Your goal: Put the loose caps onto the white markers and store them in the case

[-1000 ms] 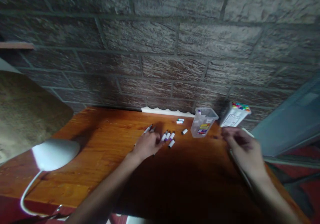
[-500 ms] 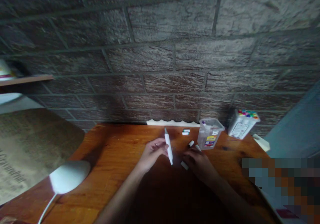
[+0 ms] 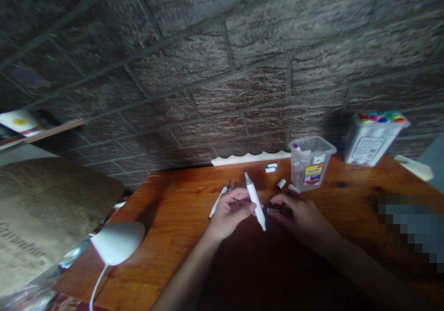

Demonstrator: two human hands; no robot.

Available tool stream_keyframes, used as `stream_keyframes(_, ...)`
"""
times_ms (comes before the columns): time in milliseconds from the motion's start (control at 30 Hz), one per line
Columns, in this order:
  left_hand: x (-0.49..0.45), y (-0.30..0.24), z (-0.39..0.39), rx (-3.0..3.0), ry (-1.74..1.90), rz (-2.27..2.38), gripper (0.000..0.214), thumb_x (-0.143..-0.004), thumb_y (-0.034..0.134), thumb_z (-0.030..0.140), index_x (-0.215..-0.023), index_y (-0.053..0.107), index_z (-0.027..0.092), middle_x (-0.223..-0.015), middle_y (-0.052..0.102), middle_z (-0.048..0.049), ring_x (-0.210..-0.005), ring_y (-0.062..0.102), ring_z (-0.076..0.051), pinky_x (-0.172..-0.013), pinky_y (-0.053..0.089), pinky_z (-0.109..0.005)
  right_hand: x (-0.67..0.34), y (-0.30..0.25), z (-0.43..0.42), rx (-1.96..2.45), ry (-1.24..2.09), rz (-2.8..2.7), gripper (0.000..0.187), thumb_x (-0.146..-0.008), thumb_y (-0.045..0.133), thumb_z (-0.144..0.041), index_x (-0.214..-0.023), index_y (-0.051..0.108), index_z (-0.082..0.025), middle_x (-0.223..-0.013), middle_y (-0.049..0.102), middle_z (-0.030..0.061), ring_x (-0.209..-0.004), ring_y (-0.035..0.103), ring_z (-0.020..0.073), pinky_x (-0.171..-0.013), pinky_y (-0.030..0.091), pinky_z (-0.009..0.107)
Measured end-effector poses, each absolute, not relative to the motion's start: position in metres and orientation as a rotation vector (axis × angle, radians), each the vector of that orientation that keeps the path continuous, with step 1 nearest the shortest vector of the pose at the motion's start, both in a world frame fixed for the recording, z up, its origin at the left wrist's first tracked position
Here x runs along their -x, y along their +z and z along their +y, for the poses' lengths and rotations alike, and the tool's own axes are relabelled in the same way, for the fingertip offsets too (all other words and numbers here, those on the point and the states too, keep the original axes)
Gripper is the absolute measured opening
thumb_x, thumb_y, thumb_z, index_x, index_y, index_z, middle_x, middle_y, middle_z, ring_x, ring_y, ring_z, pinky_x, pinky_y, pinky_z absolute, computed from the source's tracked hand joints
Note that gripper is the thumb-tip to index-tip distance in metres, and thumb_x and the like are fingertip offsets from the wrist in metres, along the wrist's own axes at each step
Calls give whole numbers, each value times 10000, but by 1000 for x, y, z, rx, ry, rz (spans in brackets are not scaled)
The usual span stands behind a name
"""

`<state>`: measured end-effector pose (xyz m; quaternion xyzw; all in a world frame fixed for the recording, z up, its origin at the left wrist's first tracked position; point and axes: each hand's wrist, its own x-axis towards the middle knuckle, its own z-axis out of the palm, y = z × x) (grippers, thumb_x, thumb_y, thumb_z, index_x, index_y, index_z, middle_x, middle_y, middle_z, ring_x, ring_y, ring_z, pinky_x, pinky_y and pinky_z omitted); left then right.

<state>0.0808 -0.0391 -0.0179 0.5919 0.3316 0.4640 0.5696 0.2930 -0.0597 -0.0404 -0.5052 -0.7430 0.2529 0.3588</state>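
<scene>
A white marker (image 3: 255,204) with both ends bare stands tilted in my left hand (image 3: 231,214), gripped between thumb and fingers. Just right of it, my right hand (image 3: 303,216) pinches a small pale marker cap (image 3: 271,211) low over the table. A dark-and-white cap (image 3: 280,184) lies beyond my right fingertips, and another white cap (image 3: 294,189) rests near the clear plastic container. Farther back are two small green-and-white caps (image 3: 271,168) side by side. Behind my left hand lie uncapped white markers (image 3: 218,201), partly hidden by it.
The clear plastic container (image 3: 312,160) with a purple-tipped item inside stands at the back right. Beside it is a box of colourful markers (image 3: 373,139). A white lamp (image 3: 120,244) with a cord sits at left, near a brown paper bag (image 3: 52,209). A brick wall (image 3: 208,102) borders the wooden table (image 3: 166,200).
My right hand has picked a cap up from the table and brought it nearer the marker. The view has tilted and shifted, bringing markers behind my left hand into sight.
</scene>
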Motion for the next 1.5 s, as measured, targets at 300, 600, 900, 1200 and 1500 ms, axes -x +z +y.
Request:
stream_keyframes(300, -92, -23, -48, -1680, 910, 872, 189, -799, 766, 334, -864, 757, 156, -884, 789, -72, -787, 724, -201, -773, 575, -310, -286, -11, -70, 902, 1418, -1476, 245, -877, 653, -448, -884, 732, -217, -809, 691, 4, -772, 632, 156, -698, 497, 274)
stream_keyframes(600, -108, -36, -42, -2592, 627, 932, 275, -932, 602, 202, -1193, 688, 199, -1138, 725, -91, -1080, 632, -263, -980, 496, -426, -310, -8, -51, 1017, 1386, -974, 335, -798, 736, -506, -881, 706, -184, -691, 655, -31, -544, 527, 63, -501, 404, 179)
stream_keyframes(900, -94, -33, -45, -1801, 940, 1074, 426, -955, 580, 299, -1367, 531, 200, -1149, 719, -91, -998, 696, -206, -883, 574, -334, -298, -9, -68, 826, 1400, -1114, 239, -903, 642, -447, -1059, 625, -266, -737, 679, -30, -545, 568, 96, -481, 416, 202)
stream_keyframes(1200, -97, -20, -45, -1522, 1122, 872, 192, -815, 764, 220, -987, 702, 161, -986, 774, -64, -867, 724, -160, -845, 588, -282, -298, 2, -74, 859, 1180, -1278, 180, -889, 671, -402, -878, 702, -225, -701, 705, -8, -439, 504, 75, -400, 399, 189)
stream_keyframes(1500, -100, -32, -49, -1496, 1079, 980, 194, -735, 821, 183, -920, 764, 186, -929, 799, -33, -848, 752, -192, -845, 621, -326, -296, -11, -80, 1006, 408, -1603, 48, -901, 654, -268, -943, 677, -273, -944, 722, 23, -830, 706, 174, -655, 586, 254)
